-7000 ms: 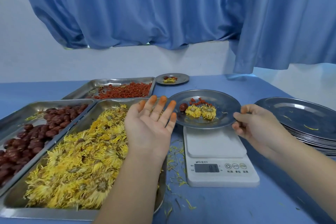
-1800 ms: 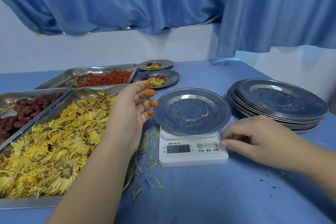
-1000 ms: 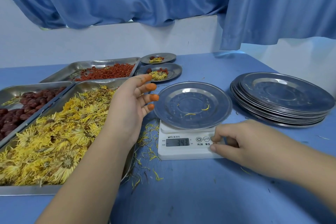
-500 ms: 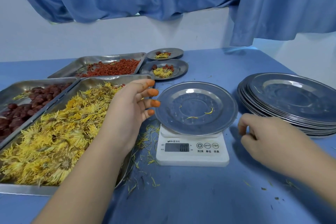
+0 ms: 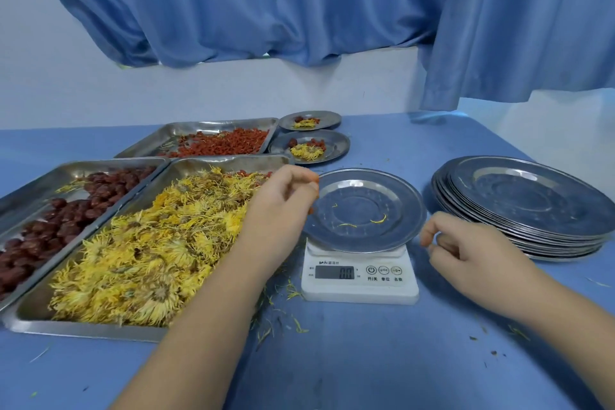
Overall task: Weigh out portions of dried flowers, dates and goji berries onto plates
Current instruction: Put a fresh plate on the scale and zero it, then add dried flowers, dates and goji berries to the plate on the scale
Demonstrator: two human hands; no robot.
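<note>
Curled inward since the frame before, the fingers of the left hand [image 5: 283, 206] were held beside the plate [image 5: 362, 210] on the scale [image 5: 359, 280], over the edge of the tray [image 5: 83, 329] of dried flowers [image 5: 149, 243]. Whether anything was pinched could not be told. The right hand [image 5: 466, 250] was held just right of the scale, fingers loosely curled, empty.

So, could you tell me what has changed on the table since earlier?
The filled round steel plate left the white digital scale and sits at the back beside the steel goji berry tray; an empty steel plate took its place. The right hand pressed the scale's buttons, then drew back; the display reads zero. The left hand curled its fingers. Trays and plate stack stayed put.
</note>
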